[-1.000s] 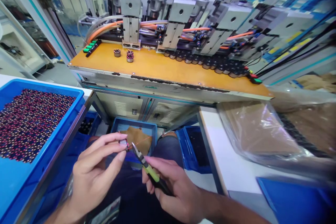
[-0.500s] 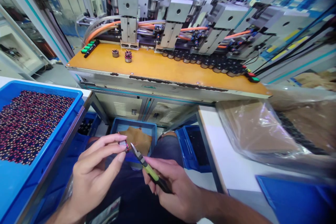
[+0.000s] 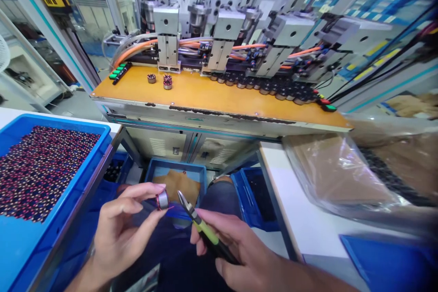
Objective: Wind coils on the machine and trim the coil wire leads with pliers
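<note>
My left hand (image 3: 119,226) pinches a small motor stator (image 3: 163,200) between thumb and fingertips. The stator is a short metal ring with reddish wire at its edges, and thin wire ends show near my thumb. In my right hand (image 3: 236,246) are wire cutters (image 3: 200,224) with green and black handles, their metal jaws pointing up and left. The jaw tips stand slightly right of the stator, apart from it. Part of the handles is hidden by my fingers.
A blue tray (image 3: 106,134) at left holds many similar stators. On the orange bench (image 3: 205,100) stand a few stators (image 3: 167,83) and a row of dark-topped parts (image 3: 280,92) before a machine. A blue bin (image 3: 201,174) with brown paper lies below; plastic-wrapped cardboard (image 3: 328,159) is at right.
The stator has been turned in my left fingers, so its metal side now faces me. The cutters have drawn back a little to the right and down.
</note>
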A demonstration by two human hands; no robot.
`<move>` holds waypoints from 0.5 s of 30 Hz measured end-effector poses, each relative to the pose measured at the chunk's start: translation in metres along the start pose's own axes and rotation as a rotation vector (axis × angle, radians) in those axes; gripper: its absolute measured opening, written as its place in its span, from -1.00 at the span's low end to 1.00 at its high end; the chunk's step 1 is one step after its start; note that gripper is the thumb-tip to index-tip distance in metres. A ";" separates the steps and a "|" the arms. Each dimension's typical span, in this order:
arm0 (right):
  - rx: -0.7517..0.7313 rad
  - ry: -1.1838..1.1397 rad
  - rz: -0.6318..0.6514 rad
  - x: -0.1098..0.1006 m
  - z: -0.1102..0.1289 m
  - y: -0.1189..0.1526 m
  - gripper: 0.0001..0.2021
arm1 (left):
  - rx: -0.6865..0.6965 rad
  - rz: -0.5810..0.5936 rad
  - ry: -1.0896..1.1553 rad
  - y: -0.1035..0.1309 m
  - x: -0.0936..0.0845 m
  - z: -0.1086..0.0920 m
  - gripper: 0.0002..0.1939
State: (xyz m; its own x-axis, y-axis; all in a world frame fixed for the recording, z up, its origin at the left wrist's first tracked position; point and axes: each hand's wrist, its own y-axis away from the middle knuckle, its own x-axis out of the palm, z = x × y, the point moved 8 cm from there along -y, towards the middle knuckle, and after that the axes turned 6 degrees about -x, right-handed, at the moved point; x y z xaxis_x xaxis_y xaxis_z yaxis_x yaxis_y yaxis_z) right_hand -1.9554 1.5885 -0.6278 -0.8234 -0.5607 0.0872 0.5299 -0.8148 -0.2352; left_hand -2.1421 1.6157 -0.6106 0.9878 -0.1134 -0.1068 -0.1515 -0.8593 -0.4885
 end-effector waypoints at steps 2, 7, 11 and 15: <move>-0.005 0.010 0.013 0.001 0.002 -0.001 -0.15 | 0.003 -0.009 0.002 0.002 0.000 0.000 -0.34; 0.011 -0.004 0.021 0.003 0.000 -0.003 -0.21 | 0.016 -0.014 -0.024 0.006 0.000 -0.001 -0.33; 0.035 0.018 0.028 0.004 0.000 -0.007 -0.29 | 0.003 -0.013 -0.026 0.008 0.001 0.000 -0.34; 0.039 0.033 0.069 0.009 0.000 -0.009 -0.42 | -0.028 0.004 -0.017 0.009 0.002 0.002 -0.36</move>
State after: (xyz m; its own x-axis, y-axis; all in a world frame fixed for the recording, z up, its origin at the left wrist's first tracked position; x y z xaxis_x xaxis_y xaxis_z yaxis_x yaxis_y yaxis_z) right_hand -1.9678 1.5910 -0.6247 -0.7908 -0.6108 0.0405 0.5922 -0.7801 -0.2018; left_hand -2.1415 1.6084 -0.6171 0.9864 -0.1089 -0.1232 -0.1542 -0.8725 -0.4636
